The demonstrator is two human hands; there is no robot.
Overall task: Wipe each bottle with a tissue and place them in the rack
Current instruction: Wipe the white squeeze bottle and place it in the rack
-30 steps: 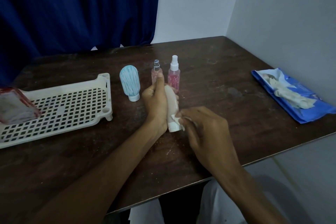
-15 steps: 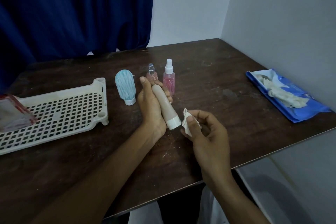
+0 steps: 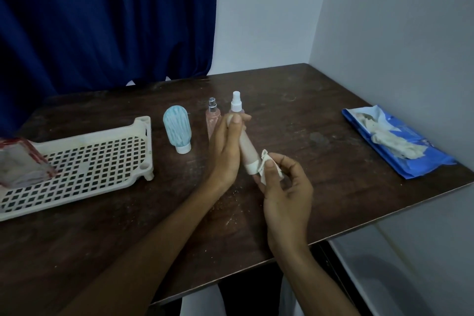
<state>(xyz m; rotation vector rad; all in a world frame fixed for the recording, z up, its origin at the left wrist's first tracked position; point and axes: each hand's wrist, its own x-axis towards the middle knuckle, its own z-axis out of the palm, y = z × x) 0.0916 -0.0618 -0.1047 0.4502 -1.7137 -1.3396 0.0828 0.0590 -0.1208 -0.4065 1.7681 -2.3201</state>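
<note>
**Beige tube in hand, wipe down to the cap end; no bottle in the rack yet.**

The beige tube [image 3: 247,147] is held tilted above the desk [image 3: 295,115], the left hand [image 3: 225,151] curled round its upper body. The right hand [image 3: 284,195] pinches the tissue [image 3: 266,169] between thumb and fingertips, touching the white cap. A second ago that hand covered the cap; it has since drawn back, leaving the tube exposed. In my judgement this wipe is near done and the move to the rack [image 3: 142,122] is due. The blue bottle [image 3: 176,129] and two spray bottles [image 3: 212,120] stand behind, waiting.
</note>
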